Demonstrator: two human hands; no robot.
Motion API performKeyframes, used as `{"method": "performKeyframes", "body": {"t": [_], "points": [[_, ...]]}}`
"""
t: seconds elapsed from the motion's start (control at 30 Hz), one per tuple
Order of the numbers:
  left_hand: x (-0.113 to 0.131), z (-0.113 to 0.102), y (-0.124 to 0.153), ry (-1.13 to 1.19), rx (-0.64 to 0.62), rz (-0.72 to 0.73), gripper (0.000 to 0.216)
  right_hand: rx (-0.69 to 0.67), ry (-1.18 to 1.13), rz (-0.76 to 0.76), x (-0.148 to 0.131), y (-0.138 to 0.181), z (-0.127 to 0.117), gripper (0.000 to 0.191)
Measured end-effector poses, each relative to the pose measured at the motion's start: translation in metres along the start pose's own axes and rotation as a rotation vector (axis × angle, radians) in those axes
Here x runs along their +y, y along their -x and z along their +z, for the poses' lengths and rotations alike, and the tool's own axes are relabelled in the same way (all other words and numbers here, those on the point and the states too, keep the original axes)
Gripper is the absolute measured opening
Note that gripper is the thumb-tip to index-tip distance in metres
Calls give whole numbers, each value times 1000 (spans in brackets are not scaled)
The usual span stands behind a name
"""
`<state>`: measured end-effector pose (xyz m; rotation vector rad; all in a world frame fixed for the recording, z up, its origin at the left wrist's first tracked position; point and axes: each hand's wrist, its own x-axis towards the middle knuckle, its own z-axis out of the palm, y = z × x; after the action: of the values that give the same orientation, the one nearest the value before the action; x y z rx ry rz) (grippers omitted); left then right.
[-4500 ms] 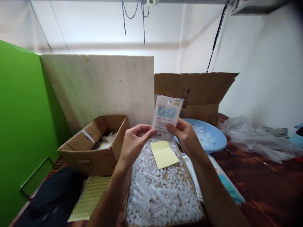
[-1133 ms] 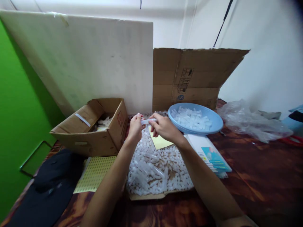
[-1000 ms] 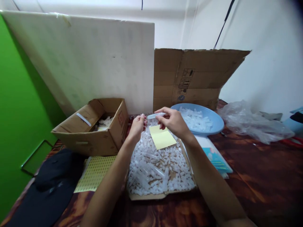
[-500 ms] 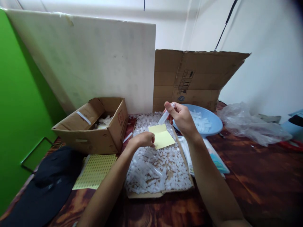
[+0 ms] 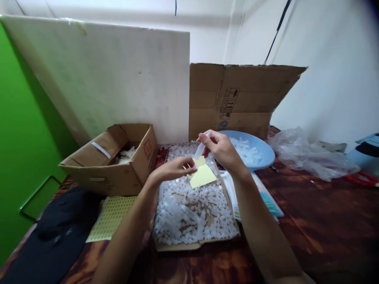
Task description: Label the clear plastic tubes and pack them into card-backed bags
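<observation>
My right hand [image 5: 220, 150] pinches a translucent plastic tube [image 5: 200, 149] near its upper end, slanting it down to the left. At the tube's lower end are the bent fingers of my left hand [image 5: 174, 169]; they are closed together, and what they grip is too small to make out. Just below lies a creased pale yellow paper [image 5: 204, 176]. It rests on a shallow cardboard tray [image 5: 177, 247] spread with many small white plastic pieces [image 5: 219, 221]. Several longer clear tubes [image 5: 173, 215] lie among them near the front.
An open cardboard box [image 5: 115, 177] stands left, with a yellow label sheet [image 5: 115, 215] and black cap [image 5: 56, 232] before it. Behind my right hand is a blue basin [image 5: 265, 152] of white pieces. Farther right lies a clear plastic bag [image 5: 310, 154].
My left hand has risen from the yellow paper's edge to the tube's lower end. My right hand, still with the tube, has shifted slightly left. The view has turned slightly.
</observation>
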<state>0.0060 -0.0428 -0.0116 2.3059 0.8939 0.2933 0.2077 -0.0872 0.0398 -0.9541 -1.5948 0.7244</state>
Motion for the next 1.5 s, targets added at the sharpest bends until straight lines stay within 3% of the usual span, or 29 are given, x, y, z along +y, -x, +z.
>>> {"method": "performKeyframes", "body": {"t": [0.13, 0.27, 0.43, 0.57, 0.7, 0.9, 1.27, 1.4, 1.5], "points": [[12, -18, 13, 454, 404, 177, 29, -34, -190, 24, -2, 1, -1, 29], [27, -21, 19, 650, 594, 304, 27, -2, -294, 37, -2, 2, 1, 28], [35, -20, 21, 628, 729, 377, 27, -43, -243, 40, -3, 3, 7, 27], [36, -20, 22, 522, 772, 362, 27, -134, -210, -10, -3, 3, 15, 30], [41, -19, 23, 425, 851, 357, 30, -140, -202, -46, 0, 3, 21, 24], [41, -14, 18, 481, 974, 291, 30, -181, -215, -35, 7, 1, 27, 29], [26, 5, -3, 626, 983, 160, 46, -241, -529, 189, 32, -1, 50, 43], [4, 18, -18, 362, 888, -217, 71, -110, -571, 241, 39, -5, 50, 42], [-19, 37, -26, 160, 727, -415, 66, -40, -575, 248, 40, -7, 43, 39]]}}
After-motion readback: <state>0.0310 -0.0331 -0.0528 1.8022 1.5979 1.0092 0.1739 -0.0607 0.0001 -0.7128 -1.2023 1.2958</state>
